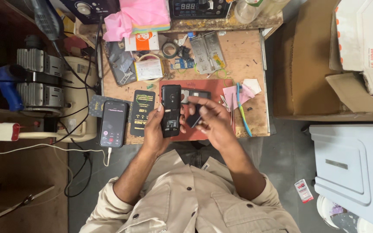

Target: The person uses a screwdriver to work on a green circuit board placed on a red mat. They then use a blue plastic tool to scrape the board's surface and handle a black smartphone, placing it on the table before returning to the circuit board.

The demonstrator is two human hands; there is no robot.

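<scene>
Black keypad phone (pixel 170 110) back-up, gripped in closed left hand (pixel 155 131), right hand (pixel 212 121) just beside, fingers pinching small dark part (pixel 194 119), lit smartphone (pixel 113 124) left of it.

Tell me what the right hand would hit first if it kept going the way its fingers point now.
The right hand points left, toward the black phone held upright in the left hand. That phone looks first in line, just past the small dark part under its fingers. Depth is unclear from above.
</scene>
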